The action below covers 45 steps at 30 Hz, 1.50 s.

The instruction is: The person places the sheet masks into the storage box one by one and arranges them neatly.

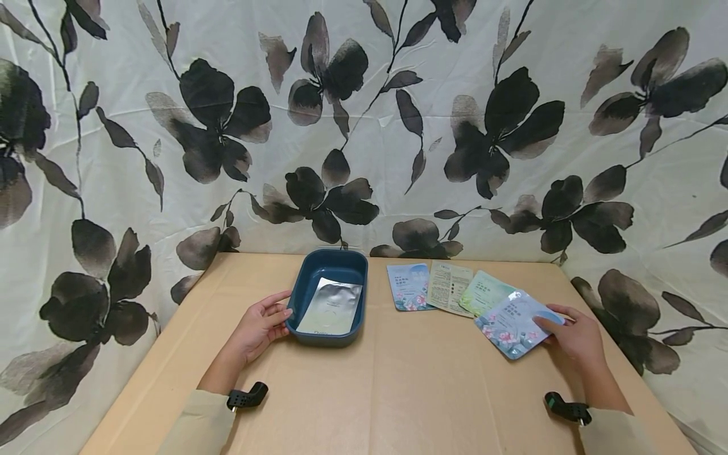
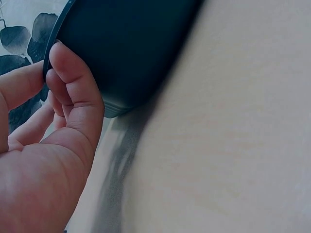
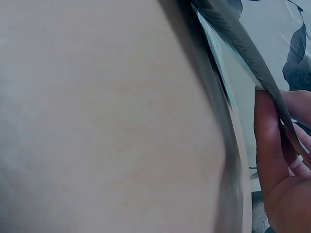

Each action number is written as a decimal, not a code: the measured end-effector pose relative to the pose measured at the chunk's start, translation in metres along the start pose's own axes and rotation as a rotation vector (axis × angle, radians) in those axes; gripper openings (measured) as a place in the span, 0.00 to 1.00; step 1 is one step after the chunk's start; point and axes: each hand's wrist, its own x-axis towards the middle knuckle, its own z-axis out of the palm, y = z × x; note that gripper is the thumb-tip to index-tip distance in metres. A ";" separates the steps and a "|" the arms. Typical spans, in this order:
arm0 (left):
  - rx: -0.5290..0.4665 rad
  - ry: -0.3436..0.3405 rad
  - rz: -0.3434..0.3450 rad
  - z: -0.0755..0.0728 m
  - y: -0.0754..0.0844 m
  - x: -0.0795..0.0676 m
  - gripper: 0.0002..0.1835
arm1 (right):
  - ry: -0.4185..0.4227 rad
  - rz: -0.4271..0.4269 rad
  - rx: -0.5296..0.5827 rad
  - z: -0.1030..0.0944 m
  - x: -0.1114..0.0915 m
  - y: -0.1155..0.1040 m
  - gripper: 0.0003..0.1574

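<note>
Pinching a floral blue packet [image 1: 512,324] between thumb and fingers, the right hand [image 1: 577,338] holds it near the right edge of the tabletop [image 1: 421,392]. Across from it, the left hand [image 1: 258,327] grips the left rim of a dark blue tub [image 1: 327,340] — over by the far edge, with a pale, silver-ended packet [image 1: 332,308] inside. Towards the far right corner I see a second blue packet [image 1: 408,286], a cream packet [image 1: 448,285] and a green packet [image 1: 485,291] — all lying side by side.

Your tan table [image 1: 421,385] bears a blue bin [image 1: 327,340] near its far edge, with three packets [image 1: 450,285] lying rightward along that edge.
</note>
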 end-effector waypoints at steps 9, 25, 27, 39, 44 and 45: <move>-0.009 0.004 -0.001 0.001 -0.001 0.000 0.37 | 0.017 0.005 0.077 0.005 -0.009 -0.004 0.44; -0.019 0.015 -0.002 -0.001 -0.002 0.002 0.37 | -0.029 0.007 0.214 0.012 -0.013 -0.004 0.47; -0.018 0.014 -0.002 -0.001 -0.002 0.002 0.37 | -0.043 -0.001 0.214 0.013 -0.015 -0.004 0.48; -0.011 0.012 -0.007 0.000 -0.001 0.001 0.37 | -0.126 -0.028 0.269 0.022 -0.025 -0.015 0.49; -0.008 0.012 -0.008 0.000 -0.002 0.002 0.37 | -0.156 -0.027 0.337 0.026 -0.027 -0.020 0.48; -0.008 0.012 -0.008 0.000 -0.002 0.002 0.38 | -0.161 -0.028 0.350 0.027 -0.028 -0.021 0.47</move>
